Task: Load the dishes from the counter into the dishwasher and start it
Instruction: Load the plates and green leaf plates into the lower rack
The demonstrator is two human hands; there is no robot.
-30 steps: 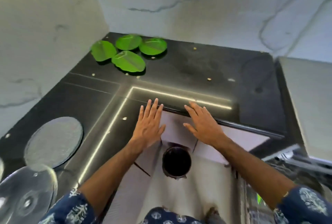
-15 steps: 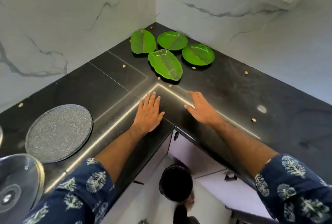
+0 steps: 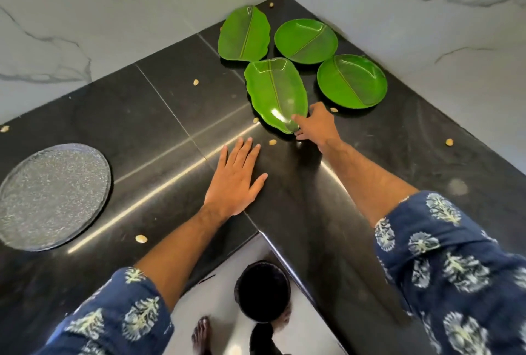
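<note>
glossy green plastic plates (image 3: 276,92) – polished black stone counter (image 3: 159,115)

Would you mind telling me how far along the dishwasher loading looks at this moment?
Nothing looks loaded yet. In hand: the right hand pinches the near end of the nearest green leaf-shaped plate, while the left hand rests flat on the black stone counter. Left: the other leaf-shaped plate, two round green plates and the speckled grey round plate. The dishwasher is out of view.
</note>
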